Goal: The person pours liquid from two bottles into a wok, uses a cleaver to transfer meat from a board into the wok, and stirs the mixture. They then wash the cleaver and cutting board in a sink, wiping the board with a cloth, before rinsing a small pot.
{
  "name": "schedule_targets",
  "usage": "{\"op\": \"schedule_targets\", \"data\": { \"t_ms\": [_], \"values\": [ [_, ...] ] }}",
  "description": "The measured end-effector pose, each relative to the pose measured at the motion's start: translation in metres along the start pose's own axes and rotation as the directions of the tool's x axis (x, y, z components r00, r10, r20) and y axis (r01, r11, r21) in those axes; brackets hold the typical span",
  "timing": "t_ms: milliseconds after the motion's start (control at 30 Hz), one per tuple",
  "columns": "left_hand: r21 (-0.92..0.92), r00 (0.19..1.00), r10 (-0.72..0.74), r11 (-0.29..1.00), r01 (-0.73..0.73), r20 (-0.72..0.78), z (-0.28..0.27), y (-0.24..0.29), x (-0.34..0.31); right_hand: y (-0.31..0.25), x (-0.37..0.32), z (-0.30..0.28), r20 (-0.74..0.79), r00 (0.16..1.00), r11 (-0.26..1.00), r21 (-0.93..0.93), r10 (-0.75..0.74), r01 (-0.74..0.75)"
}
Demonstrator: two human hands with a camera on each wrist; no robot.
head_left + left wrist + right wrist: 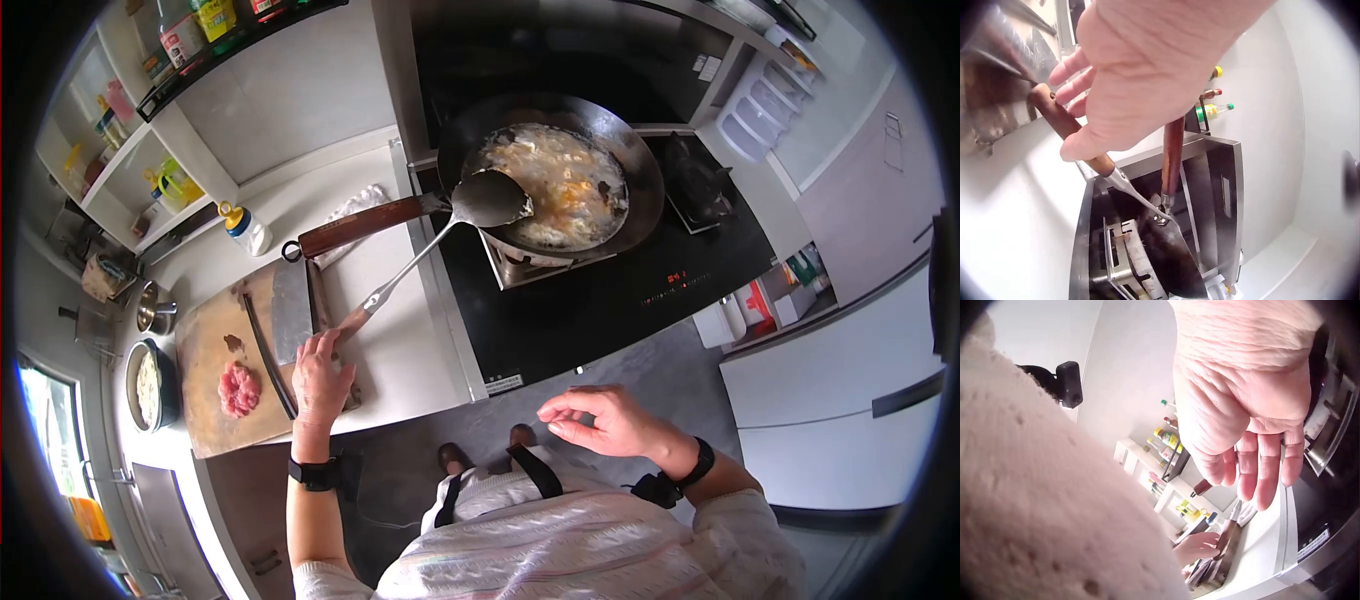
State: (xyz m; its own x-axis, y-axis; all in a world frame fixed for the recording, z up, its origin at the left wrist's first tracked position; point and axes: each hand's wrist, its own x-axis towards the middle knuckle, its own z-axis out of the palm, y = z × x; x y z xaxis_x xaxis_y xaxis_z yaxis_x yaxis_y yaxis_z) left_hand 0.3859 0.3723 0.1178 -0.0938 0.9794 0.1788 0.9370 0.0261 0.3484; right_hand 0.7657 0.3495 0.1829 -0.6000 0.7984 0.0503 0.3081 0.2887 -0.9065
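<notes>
My left hand (322, 382) is over the right edge of the cutting board (210, 325), close to a broad grey cleaver blade (292, 315) and the wooden handle end of a ladle. In the left wrist view the fingers (1072, 65) are loosely extended beside that wooden handle (1060, 112), not wrapped round it. The ladle (490, 198) leans across the wok (640, 190), its bowl over the near-left rim. Bubbling liquid with yellow and white bits (560, 190) fills the wok. My right hand (605, 420), fingers slightly bent, hangs in front of the counter, holding nothing.
A lump of pink meat (239, 388) and a long dark strip (268, 355) lie on the board. The wok's wooden handle (360, 226) juts left over the counter. A dark bowl (168, 390), metal bowl (155, 310) and yellow-capped bottle (245, 228) stand beyond.
</notes>
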Motion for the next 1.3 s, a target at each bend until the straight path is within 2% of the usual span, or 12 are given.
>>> {"op": "schedule_targets", "data": {
  "t_ms": [67, 133, 367, 500, 600, 733, 867, 1000, 1067, 1133, 1200, 1300],
  "values": [
    [-0.003, 1.000, 0.024, 1.000, -0.024, -0.011, 0.004, -0.009, 0.002, -0.006, 0.011, 0.016, -0.007, 1.000, 1.000, 0.008, 0.015, -0.015],
    [0.040, 1.000, 0.014, 0.999, -0.014, -0.003, 0.007, -0.015, 0.006, -0.008, 0.023, 0.031, 0.097, 0.995, 1.000, -0.010, 0.022, -0.021],
    [0.049, 0.999, 0.049, 0.998, -0.049, 0.008, 0.023, -0.035, 0.015, -0.024, 0.057, 0.077, 0.089, 0.995, 0.999, -0.013, -0.047, 0.048],
    [-0.020, 0.989, 0.112, 0.993, -0.114, -0.098, 0.017, -0.034, 0.010, -0.026, 0.071, 0.100, 0.105, 0.993, 0.999, 0.014, -0.047, 0.046],
    [-0.090, 0.989, 0.076, 0.992, -0.088, -0.131, 0.007, -0.037, -0.008, -0.020, 0.083, 0.117, 0.147, 0.988, 0.996, 0.080, -0.047, 0.036],
    [-0.186, 0.990, 0.045, 0.980, -0.070, -0.136, -0.022, -0.045, -0.048, -0.020, 0.109, 0.144, 0.241, 0.968, 0.997, 0.041, -0.073, 0.065],
    [-0.198, 0.979, -0.051, 0.980, 0.011, -0.196, -0.035, -0.068, -0.095, -0.029, 0.139, 0.180, 0.309, 0.951, 1.000, 0.021, 0.004, -0.011],
    [-0.231, 0.951, -0.190, 0.964, 0.134, -0.243, -0.044, -0.089, -0.131, -0.016, 0.156, 0.212, 0.330, 0.935, 0.991, 0.086, -0.130, 0.107],
    [-0.272, 0.941, -0.236, 0.948, 0.168, -0.242, -0.040, -0.098, -0.139, -0.008, 0.160, 0.218, 0.327, 0.945, 0.998, 0.057, -0.008, -0.012],
    [-0.355, 0.922, -0.352, 0.893, 0.278, -0.163, -0.040, -0.104, -0.142, 0.002, 0.160, 0.225, 0.275, 0.961, 0.997, 0.064, 0.016, -0.035],
    [-0.327, 0.916, -0.378, 0.889, 0.320, -0.133, -0.039, -0.104, -0.128, 0.004, 0.159, 0.227, 0.330, 0.928, 0.970, 0.106, 0.172, -0.217],
    [-0.186, 0.933, -0.328, 0.936, 0.300, -0.146, -0.035, -0.102, -0.096, 0.007, 0.163, 0.239, 0.304, 0.930, 0.966, 0.087, 0.205, -0.242]
  ]
}}
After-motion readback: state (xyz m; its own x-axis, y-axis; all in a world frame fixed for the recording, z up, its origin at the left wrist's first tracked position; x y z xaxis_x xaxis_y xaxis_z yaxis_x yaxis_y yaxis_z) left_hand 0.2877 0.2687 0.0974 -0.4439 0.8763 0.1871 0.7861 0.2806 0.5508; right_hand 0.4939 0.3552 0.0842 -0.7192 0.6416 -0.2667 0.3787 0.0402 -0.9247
